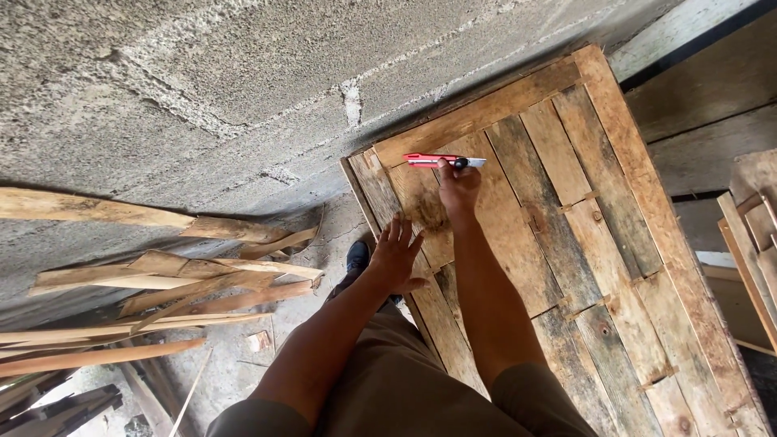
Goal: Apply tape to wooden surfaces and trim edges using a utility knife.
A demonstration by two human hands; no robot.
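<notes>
Basically mid-marking: big slatted wooden panel (566,243) leaning on block wall (202,81), scrap planks (162,283) piled beside. Left hand (394,257) spread flat, bracing panel's edge. Right hand (458,188) gripping red utility knife (441,161) against top slat. No finished cut visible yet.

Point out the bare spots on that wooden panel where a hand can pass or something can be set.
The wooden panel is bare right of the right hand and its red utility knife, down to the lower edge. The left hand crowds its left edge. The floor beyond is cluttered with scrap wood.
</notes>
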